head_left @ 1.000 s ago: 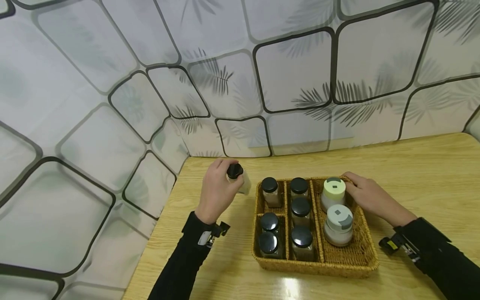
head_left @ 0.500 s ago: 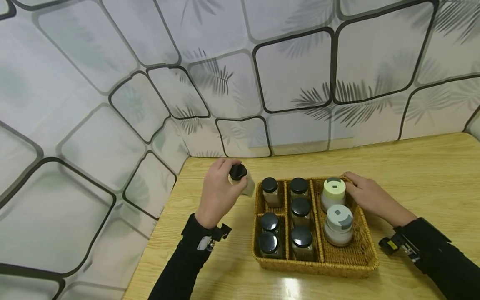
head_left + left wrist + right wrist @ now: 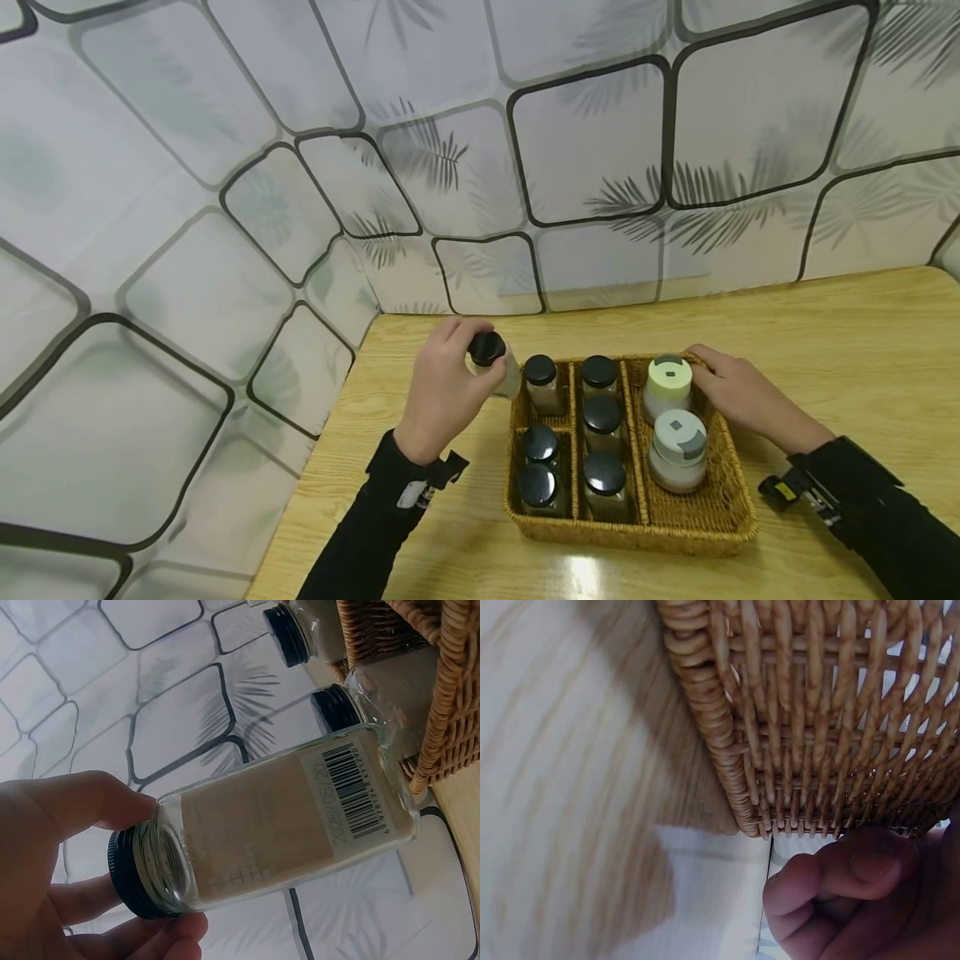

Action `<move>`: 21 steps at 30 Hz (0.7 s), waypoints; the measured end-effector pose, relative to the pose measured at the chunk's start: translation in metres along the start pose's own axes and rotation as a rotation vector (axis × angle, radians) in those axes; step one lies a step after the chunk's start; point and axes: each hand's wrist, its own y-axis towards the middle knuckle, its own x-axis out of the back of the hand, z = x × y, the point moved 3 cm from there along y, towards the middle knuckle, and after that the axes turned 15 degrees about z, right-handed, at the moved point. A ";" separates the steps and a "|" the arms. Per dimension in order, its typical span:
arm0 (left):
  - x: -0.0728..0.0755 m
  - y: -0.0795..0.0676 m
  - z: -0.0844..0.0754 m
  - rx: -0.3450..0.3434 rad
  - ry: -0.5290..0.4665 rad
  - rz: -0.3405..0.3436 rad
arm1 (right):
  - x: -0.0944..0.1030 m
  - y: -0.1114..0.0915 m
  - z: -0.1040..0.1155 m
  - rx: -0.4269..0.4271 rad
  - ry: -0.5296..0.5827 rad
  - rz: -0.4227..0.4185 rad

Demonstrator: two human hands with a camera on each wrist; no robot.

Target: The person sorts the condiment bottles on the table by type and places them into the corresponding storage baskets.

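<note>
My left hand (image 3: 446, 387) holds a square glass spice jar (image 3: 285, 817) by its black screw lid (image 3: 142, 870), thumb on one side and fingers on the other. A barcode label (image 3: 351, 791) and a pale brown wrapping show on the jar in the left wrist view. The jar stands tilted just beside the back left corner of a wicker basket (image 3: 630, 536). At the opposite back corner, my right hand (image 3: 738, 393) grips the basket's rim. Its curled fingers (image 3: 840, 881) show against the woven side in the right wrist view.
Dividers split the basket into compartments. Several black-lidded jars (image 3: 602, 414) stand in the left and middle ones. On the right are a yellow-green-lidded jar (image 3: 668, 379) and a grey-white-lidded jar (image 3: 678, 446). A patterned curtain (image 3: 592, 150) borders the wooden table (image 3: 847, 350).
My left hand has moved to the right with the jar, bringing it up to the basket's back left corner. The right hand and the basket have stayed in place.
</note>
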 end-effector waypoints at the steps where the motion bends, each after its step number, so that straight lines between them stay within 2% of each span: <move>1: 0.010 0.001 -0.011 -0.008 -0.001 -0.003 | 0.000 0.000 0.000 0.000 0.000 0.000; 5: 0.061 0.008 -0.070 -0.027 -0.084 0.017 | 0.000 0.000 -0.002 -0.002 -0.001 -0.002; 6: 0.062 0.009 -0.072 -0.029 -0.090 0.018 | -0.001 0.001 -0.002 -0.003 -0.001 0.000; 8: 0.077 0.011 -0.090 -0.022 -0.101 0.046 | -0.001 0.001 -0.003 -0.004 0.000 0.001; 11: 0.086 0.013 -0.103 0.009 -0.090 0.097 | -0.002 0.002 -0.003 -0.004 0.000 0.005; 13: 0.087 0.013 -0.104 0.019 -0.084 0.114 | -0.001 0.002 -0.003 -0.005 0.003 0.007; 21: 0.077 0.009 -0.104 -0.038 -0.114 0.069 | -0.001 0.002 -0.001 -0.007 0.002 0.009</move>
